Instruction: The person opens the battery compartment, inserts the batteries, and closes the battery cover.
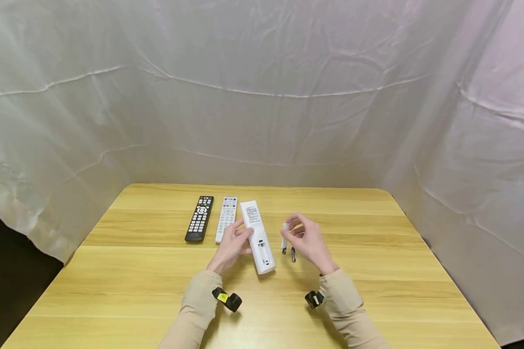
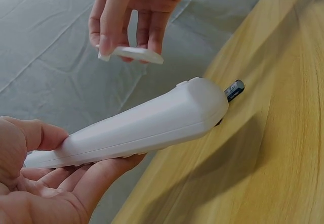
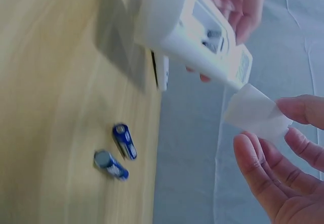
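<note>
My left hand (image 1: pixel 232 246) grips a white remote control (image 1: pixel 256 232) by its side, thumb on top and fingers beneath. Its back faces up, and the battery compartment (image 1: pixel 264 253) lies uncovered with no batteries visible in it. Between thumb and fingers, my right hand (image 1: pixel 307 240) pinches a small white battery cover (image 3: pixel 257 114), held in the air apart from the remote. In the right wrist view two blue batteries, one battery (image 3: pixel 124 141) beside another battery (image 3: pixel 111 164), lie on the table below the right hand.
A black remote (image 1: pixel 199 219) and a second white remote (image 1: pixel 226 219) lie face up to the left of the held one. The wooden table (image 1: pixel 135 271) has pale curtains (image 1: pixel 262 121) behind it and along its sides.
</note>
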